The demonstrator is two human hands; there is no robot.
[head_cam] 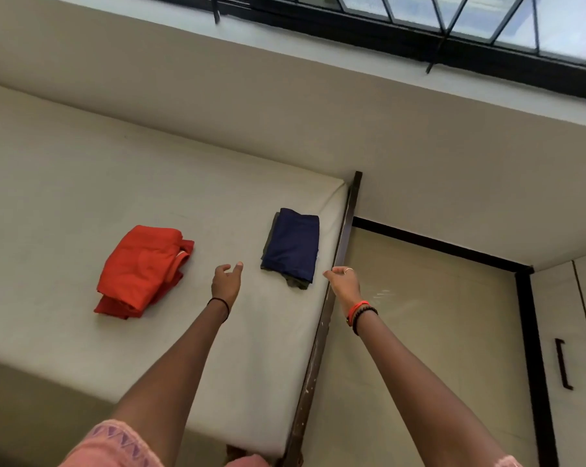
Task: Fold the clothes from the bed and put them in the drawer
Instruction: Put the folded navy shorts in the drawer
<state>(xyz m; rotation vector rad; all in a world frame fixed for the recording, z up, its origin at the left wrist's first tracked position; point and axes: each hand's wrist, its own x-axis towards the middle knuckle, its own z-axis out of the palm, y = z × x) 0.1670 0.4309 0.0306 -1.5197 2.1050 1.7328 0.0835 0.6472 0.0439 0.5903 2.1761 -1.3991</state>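
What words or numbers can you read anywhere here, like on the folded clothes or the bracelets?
None: no words, numbers or signs can be read in this picture.
Red folded clothes: plain, no print showing.
Navy folded clothes: plain, no label showing.
Pink sleeve: a purple zigzag pattern only, no letters.
Bracelets on the right wrist: too small to show any writing.

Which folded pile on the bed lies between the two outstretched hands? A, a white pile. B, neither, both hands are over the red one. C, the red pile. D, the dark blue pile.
D: the dark blue pile lies between the left hand and right hand; the red pile sits off to the left.
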